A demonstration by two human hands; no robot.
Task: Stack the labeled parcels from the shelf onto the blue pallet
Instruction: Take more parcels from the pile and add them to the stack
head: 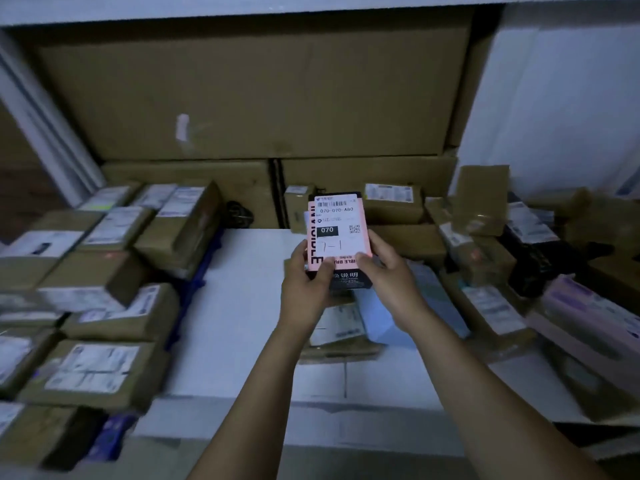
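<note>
**Entry: one labelled parcel, held in both hands, due for placement on the pallet**

**Item.** A pink-and-black parcel (337, 233) is held upright at centre frame, above the white surface (242, 306). Its label (337, 216) is turned to the camera, and the printed "070" and a handwritten mark can be read.

**Hold.** The lower left corner is gripped by the left hand (304, 285), with the thumb laid across the front. The lower right edge is gripped by the right hand (388, 271), with the thumb on the label and the fingers (374, 239) curled up the side. Both hands are closed on the parcel, and nothing else is carried.

**Destination.** The blue pallet (197, 275) shows only as edges at 9 o'clock, beneath the stacked parcels (97, 365).

**Source.** Loose parcels (491, 306) lie heaped at 3 o'clock. Large cartons (242, 98) stand at 12 o'clock.

**Handling, as judged.**
- The label is probably being checked, and the mark is best read before the parcel is carried.
- The two-handed grip is best kept while the parcel is swung toward 9 o'clock.
- The parcel looks light and flat, so it is best laid broad face down with the label up.
- It is best set on a level box top and squared against its neighbours.
- It should not be balanced on the tilted boxes near the stack's inner edge, where a slide toward the white surface is likely.
</note>
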